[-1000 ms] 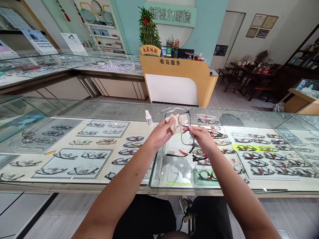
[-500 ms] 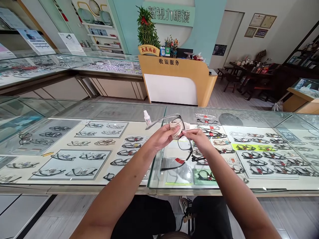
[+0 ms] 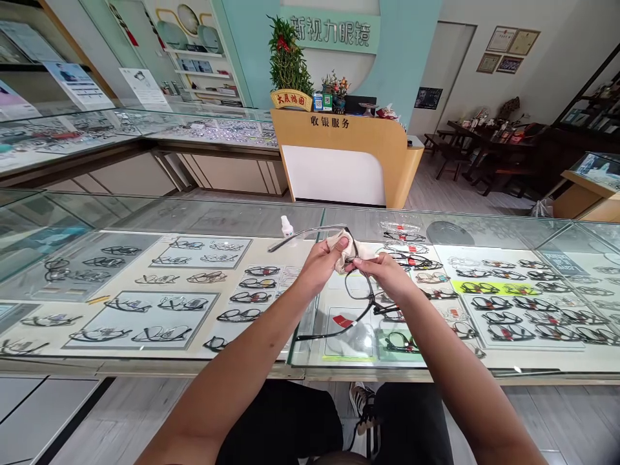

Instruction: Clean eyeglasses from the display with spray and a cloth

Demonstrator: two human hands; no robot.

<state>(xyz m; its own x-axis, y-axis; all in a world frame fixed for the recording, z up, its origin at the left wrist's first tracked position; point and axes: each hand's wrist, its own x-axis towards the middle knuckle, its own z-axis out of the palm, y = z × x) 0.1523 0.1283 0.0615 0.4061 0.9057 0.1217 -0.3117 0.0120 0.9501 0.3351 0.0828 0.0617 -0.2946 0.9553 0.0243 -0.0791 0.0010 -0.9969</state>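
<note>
Glasses (image 3: pixel 359 284) have tilted lower since earlier, temple swinging down-left | left hand (image 3: pixel 323 265) fingers pinch cloth (image 3: pixel 339 248) onto upper lens for wiping | right hand (image 3: pixel 387 274) fingers closed on frame, steadying it above tabletop (image 3: pixel 145 223) near bottle (image 3: pixel 287 226)

Both bare forearms reach forward and converge. The left hand (image 3: pixel 323 263) pinches with thumb raised; the right hand (image 3: pixel 385 274) pinches beside it, fingertips nearly touching.
</note>
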